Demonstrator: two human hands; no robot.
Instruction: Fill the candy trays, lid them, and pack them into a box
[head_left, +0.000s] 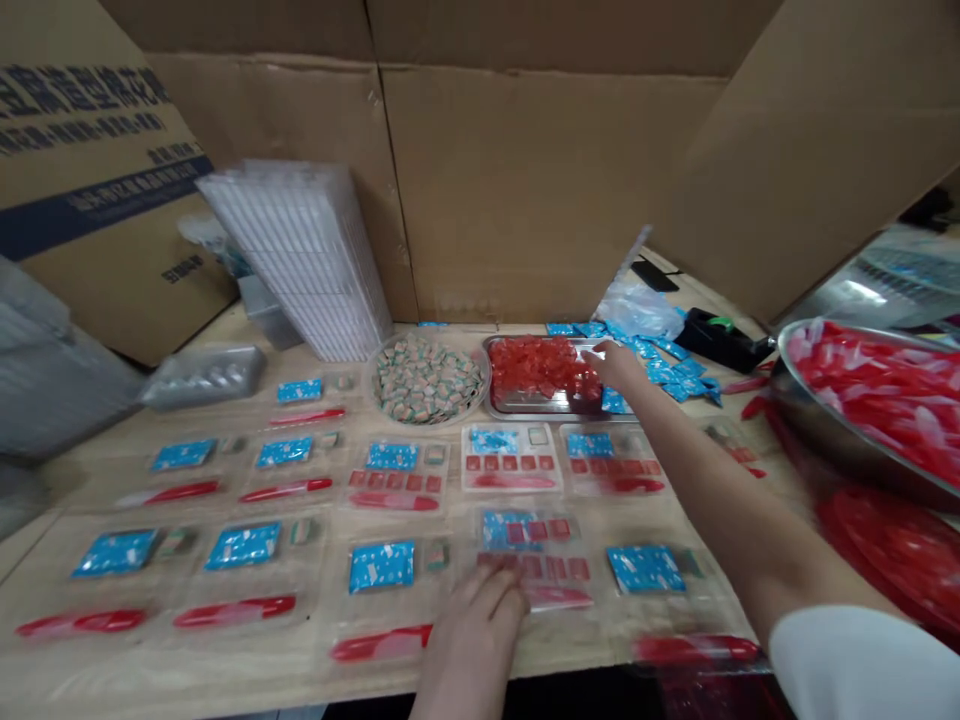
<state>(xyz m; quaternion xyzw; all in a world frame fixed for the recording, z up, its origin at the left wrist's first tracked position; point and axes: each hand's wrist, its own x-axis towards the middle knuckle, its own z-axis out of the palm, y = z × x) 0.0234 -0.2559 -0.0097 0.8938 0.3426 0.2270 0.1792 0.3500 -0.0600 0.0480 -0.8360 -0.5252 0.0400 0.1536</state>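
My left hand [480,635] is low in the middle, its fingers bent and close together over a clear plastic tray. Its fingertips cover the left end of a row of red squares [555,569] there; what they hold, if anything, is hidden. More red squares [538,531] lie across that tray's blue packet [499,524]. My right hand [619,368] reaches to the right side of a metal tray [517,407] heaped with glossy red pieces [536,365]. Its fingers look drawn together at the pieces, and blur hides what is between them.
Several clear trays hold blue packets [381,567], small beige-green squares and red-and-white pen-shaped things [234,611]. Behind them stand a round dish [484,385] of beige-green pieces and stacked clear trays [300,260]. A metal bowl [795,410] and black tape dispenser [720,345] are right; cardboard [525,190] walls the back.
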